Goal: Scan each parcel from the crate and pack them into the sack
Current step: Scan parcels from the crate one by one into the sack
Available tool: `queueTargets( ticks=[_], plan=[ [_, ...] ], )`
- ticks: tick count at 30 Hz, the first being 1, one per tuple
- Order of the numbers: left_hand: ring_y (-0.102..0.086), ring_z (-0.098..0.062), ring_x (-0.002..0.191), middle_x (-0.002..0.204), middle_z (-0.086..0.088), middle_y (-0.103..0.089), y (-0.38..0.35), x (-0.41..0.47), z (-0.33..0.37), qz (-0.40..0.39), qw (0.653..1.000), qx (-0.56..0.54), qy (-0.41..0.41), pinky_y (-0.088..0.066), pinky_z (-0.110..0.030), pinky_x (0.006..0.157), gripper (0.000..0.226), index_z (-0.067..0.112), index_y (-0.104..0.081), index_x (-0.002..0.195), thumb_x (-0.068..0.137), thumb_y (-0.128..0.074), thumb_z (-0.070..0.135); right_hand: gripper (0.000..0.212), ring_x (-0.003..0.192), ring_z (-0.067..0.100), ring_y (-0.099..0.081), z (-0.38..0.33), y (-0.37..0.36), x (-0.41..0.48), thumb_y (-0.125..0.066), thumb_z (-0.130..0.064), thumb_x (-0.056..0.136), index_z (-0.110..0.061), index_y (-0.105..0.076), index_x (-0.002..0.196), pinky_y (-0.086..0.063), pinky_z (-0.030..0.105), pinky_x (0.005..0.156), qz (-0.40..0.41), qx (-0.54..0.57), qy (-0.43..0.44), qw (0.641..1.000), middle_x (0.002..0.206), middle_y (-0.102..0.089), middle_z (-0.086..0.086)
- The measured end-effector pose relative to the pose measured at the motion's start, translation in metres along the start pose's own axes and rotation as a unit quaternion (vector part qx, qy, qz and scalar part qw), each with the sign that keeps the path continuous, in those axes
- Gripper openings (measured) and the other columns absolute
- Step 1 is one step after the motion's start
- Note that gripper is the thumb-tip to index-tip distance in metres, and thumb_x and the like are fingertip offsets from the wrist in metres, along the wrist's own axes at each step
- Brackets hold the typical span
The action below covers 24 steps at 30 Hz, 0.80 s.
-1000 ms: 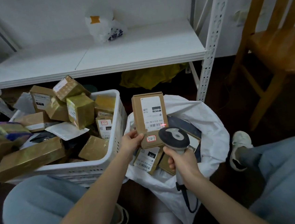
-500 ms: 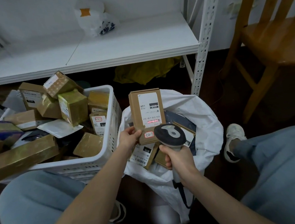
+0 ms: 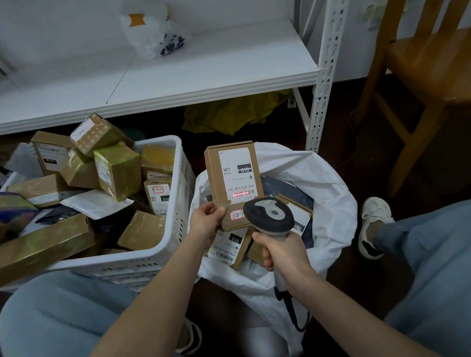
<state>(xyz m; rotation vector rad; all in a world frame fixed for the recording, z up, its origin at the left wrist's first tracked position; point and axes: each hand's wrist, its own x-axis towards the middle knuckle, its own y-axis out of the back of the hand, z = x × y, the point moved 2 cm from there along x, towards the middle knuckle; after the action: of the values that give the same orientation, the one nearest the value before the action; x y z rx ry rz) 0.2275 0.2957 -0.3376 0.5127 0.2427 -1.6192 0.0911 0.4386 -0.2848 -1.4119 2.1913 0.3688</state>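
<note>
Background shelf (image 3: pixel 191 77) | one crate (image 3: pixel 138 258) | one sack (image 3: pixel 329 187) | one parcel (image 3: pixel 217 174) held | one scanner (image 3: pixel 269 215)

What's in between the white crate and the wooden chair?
In the head view, the white sack sits between crate and chair, with a white shelf post behind it.

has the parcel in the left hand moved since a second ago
No, the parcel stays over the sack, just right of the crate; only the camera shifted.
</note>
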Motion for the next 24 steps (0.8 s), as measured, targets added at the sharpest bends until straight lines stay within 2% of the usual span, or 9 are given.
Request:
queueTargets(
  ticks=[4, 6, 10, 12, 15, 19, 21, 22, 24],
  plan=[
    [-0.065, -0.022, 0.089, 0.102, -0.005, -0.066, 0.001, 0.003, 0.000, -0.004, 0.999, 0.038, 0.001, -0.053, -0.026, 0.065, 0.040, 0.002, -0.050, 0.132, 0.093, -0.059, 0.008, 0.020, 0.040, 0.011, -0.047, -0.001, 0.000, 0.005, -0.072, -0.017, 0.084, -0.006, -0.062, 0.072, -0.041, 0.022, 0.044, 0.005, -0.009, 0.007, 1.000, 0.049, -0.053, 0.001],
    [-0.066, -0.021, 0.085, 0.104, -0.009, -0.068, 0.002, 0.004, 0.006, -0.025, 0.996, 0.083, 0.006, -0.054, -0.024, 0.062, 0.043, 0.002, -0.051, 0.133, 0.093, -0.060, 0.014, 0.020, 0.042, 0.010, -0.052, -0.005, 0.003, 0.013, -0.073, -0.022, 0.084, -0.006, -0.064, 0.076, -0.042, 0.021, 0.045, 0.023, -0.030, 0.017, 0.999, 0.052, -0.057, 0.001],
    [-0.057, -0.015, 0.063, 0.080, -0.006, -0.062, 0.001, 0.007, 0.027, -0.079, 0.979, 0.183, 0.049, -0.045, -0.017, 0.040, 0.028, 0.005, -0.060, 0.119, 0.094, -0.060, 0.017, 0.027, 0.048, 0.014, -0.055, -0.023, 0.016, 0.048, -0.073, -0.023, 0.084, 0.001, -0.066, 0.094, -0.044, 0.026, 0.049, 0.065, -0.020, 0.020, 0.998, 0.060, -0.062, 0.004],
    [-0.059, -0.019, 0.065, 0.081, -0.009, -0.063, -0.006, 0.016, 0.033, -0.097, 0.967, 0.214, 0.095, -0.049, -0.023, 0.047, 0.027, 0.001, -0.062, 0.113, 0.092, -0.063, 0.020, 0.025, 0.049, 0.014, -0.054, -0.036, 0.023, 0.068, -0.072, -0.022, 0.084, 0.000, -0.066, 0.095, -0.044, 0.027, 0.050, 0.084, -0.020, 0.027, 0.996, 0.060, -0.062, 0.005],
    [-0.064, -0.026, 0.076, 0.088, -0.013, -0.067, -0.021, 0.037, 0.035, -0.095, 0.965, 0.169, 0.176, -0.054, -0.036, 0.064, 0.033, 0.002, -0.061, 0.110, 0.089, -0.066, 0.027, 0.018, 0.049, 0.013, -0.054, -0.053, 0.031, 0.095, -0.071, -0.022, 0.085, -0.005, -0.066, 0.089, -0.045, 0.025, 0.049, 0.104, -0.029, 0.041, 0.993, 0.060, -0.062, 0.004],
    [-0.062, -0.025, 0.077, 0.088, -0.014, -0.063, -0.043, 0.063, 0.046, -0.059, 0.963, 0.091, 0.245, -0.057, -0.035, 0.056, 0.024, 0.007, -0.056, 0.098, 0.089, -0.066, 0.027, 0.018, 0.047, 0.011, -0.055, -0.061, 0.033, 0.133, -0.071, -0.021, 0.084, -0.005, -0.066, 0.089, -0.046, 0.024, 0.050, 0.114, -0.032, 0.037, 0.992, 0.059, -0.063, 0.003],
    [-0.057, -0.024, 0.071, 0.082, -0.013, -0.058, -0.052, 0.080, 0.051, -0.018, 0.970, 0.073, 0.229, -0.053, -0.032, 0.045, 0.023, 0.006, -0.053, 0.093, 0.090, -0.065, 0.026, 0.021, 0.047, 0.011, -0.056, -0.061, 0.031, 0.150, -0.072, -0.024, 0.082, -0.004, -0.067, 0.089, -0.049, 0.027, 0.053, 0.120, -0.035, 0.038, 0.991, 0.058, -0.064, 0.002],
    [-0.056, -0.024, 0.072, 0.082, -0.013, -0.057, -0.056, 0.090, 0.053, 0.008, 0.977, 0.073, 0.199, -0.051, -0.033, 0.047, 0.023, 0.005, -0.054, 0.093, 0.091, -0.064, 0.026, 0.022, 0.047, 0.011, -0.057, -0.061, 0.030, 0.158, -0.073, -0.025, 0.081, -0.005, -0.067, 0.089, -0.051, 0.029, 0.056, 0.121, -0.041, 0.040, 0.991, 0.058, -0.064, 0.002],
    [-0.059, -0.029, 0.085, 0.096, -0.016, -0.063, -0.056, 0.111, 0.056, 0.061, 0.986, 0.102, 0.115, -0.052, -0.036, 0.064, 0.027, 0.001, -0.059, 0.106, 0.094, -0.058, 0.025, 0.019, 0.049, 0.012, -0.059, -0.062, 0.025, 0.170, -0.073, -0.026, 0.081, -0.008, -0.068, 0.086, -0.054, 0.032, 0.062, 0.117, -0.051, 0.042, 0.991, 0.058, -0.065, 0.001]
  ],
)
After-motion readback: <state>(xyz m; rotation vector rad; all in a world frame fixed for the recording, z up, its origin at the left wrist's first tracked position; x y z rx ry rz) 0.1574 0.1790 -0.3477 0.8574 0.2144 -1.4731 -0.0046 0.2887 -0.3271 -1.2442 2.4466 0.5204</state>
